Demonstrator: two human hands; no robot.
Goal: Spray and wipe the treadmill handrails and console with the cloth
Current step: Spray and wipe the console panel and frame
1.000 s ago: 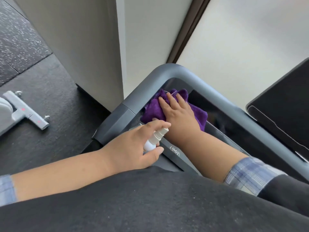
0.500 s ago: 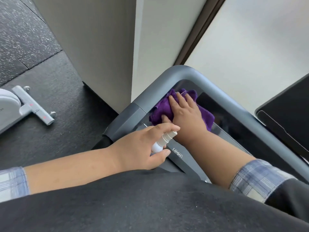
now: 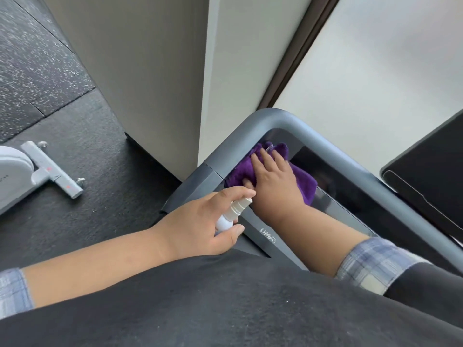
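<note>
A purple cloth (image 3: 241,170) lies on the treadmill console (image 3: 333,204), tucked into the corner under the curved grey handrail (image 3: 273,118). My right hand (image 3: 274,181) presses flat on the cloth with straight fingers. My left hand (image 3: 200,221) grips a small white spray bottle (image 3: 231,214), its nozzle pointing toward the cloth and my index finger lying over the top. The two hands nearly touch.
A dark tablet-like screen (image 3: 431,176) sits at the right edge above the console. A white and grey machine foot (image 3: 50,171) stands on the dark rubber floor at the left. A pale wall corner (image 3: 203,96) rises right behind the handrail.
The view has shifted, so the treadmill sits further right and lower in the frame. My right hand and the cloth stay in the same console corner; the bottle remains in my left hand.
</note>
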